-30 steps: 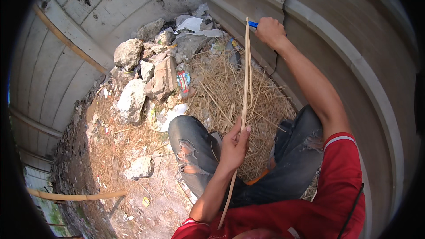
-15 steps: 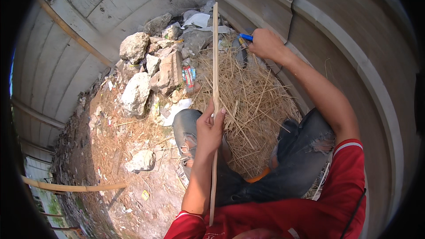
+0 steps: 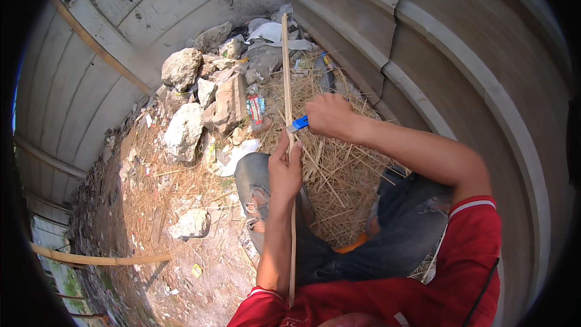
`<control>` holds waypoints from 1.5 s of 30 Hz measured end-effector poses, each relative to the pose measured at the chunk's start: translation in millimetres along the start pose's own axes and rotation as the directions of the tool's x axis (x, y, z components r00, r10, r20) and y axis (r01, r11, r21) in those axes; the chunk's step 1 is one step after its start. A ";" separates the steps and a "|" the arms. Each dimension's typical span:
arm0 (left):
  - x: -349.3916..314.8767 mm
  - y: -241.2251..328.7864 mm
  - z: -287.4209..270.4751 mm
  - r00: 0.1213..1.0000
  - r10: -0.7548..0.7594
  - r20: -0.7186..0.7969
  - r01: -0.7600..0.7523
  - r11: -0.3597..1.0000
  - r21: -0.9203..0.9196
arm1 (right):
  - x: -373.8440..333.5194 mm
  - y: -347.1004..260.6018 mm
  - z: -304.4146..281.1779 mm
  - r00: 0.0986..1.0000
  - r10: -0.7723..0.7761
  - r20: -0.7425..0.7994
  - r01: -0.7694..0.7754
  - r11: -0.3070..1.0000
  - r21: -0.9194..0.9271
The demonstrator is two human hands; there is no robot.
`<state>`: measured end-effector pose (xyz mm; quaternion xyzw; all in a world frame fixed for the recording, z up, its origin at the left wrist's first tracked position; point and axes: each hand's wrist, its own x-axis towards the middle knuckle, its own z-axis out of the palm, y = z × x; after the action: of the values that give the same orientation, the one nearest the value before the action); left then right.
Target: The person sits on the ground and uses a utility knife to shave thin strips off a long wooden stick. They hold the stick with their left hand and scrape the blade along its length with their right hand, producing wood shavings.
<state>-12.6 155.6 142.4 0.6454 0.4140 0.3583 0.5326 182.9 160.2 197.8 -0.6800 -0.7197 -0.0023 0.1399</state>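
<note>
The grip of the left hand point(image 3: 285, 172) pinches the strip point(image 3: 286, 66), which runs lengthwise over the jeans point(image 3: 399, 227). The grip of the right hand point(image 3: 330, 115) is wrapped around the knife point(image 3: 301, 122); its blade point(image 3: 292, 129) meets the strip just beside the left hand.

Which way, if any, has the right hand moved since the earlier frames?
Yes. The right hand moved down and left in view, away from the brownish corrugated wall.

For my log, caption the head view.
Left hand holds a pale strip; right hand holds a blue knife against it.
</note>
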 end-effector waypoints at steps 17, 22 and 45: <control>-134.4 37.9 33.9 0.938 -0.086 0.335 0.123 0.988 -0.089 | 31.4 207.1 -46.8 0.702 0.698 -0.142 -0.697 0.714 0.065; -62.4 18.6 6.4 0.988 -0.071 0.134 0.086 0.990 -0.111 | 23.0 165.5 -51.7 0.748 0.661 -0.060 -0.660 0.750 0.031; -17.7 26.4 4.5 0.960 0.278 -0.035 -0.249 0.903 0.350 | 12.9 23.9 -12.4 0.992 -0.010 -0.124 0.000 0.997 -0.080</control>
<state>-11.7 135.3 167.2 0.7624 0.4007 0.3764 0.3413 208.3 172.2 207.8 -0.6817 -0.7107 -0.0737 0.1574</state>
